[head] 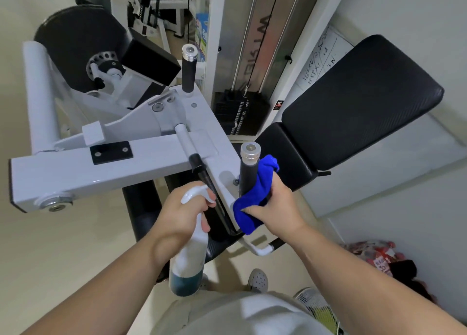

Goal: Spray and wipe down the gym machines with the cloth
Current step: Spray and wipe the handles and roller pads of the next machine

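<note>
Cloth (252, 204) in curled right hand (275, 208), seemingly against handle grip (249, 176); spray bottle (189, 256) in curled left hand (180, 216).

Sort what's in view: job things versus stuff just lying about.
Job: spray bottle in left hand, blue cloth in right hand, black handle grip, white machine frame.
Lying about: whiteboard, floor fan, red packets by the wall.

Glossy painted-metal frame (75, 173); fuzzy cloth (249, 205); textured pad (361, 102).

The spray bottle (188, 256) lies left of the cloth (254, 198), beside the handle (249, 170).
</note>
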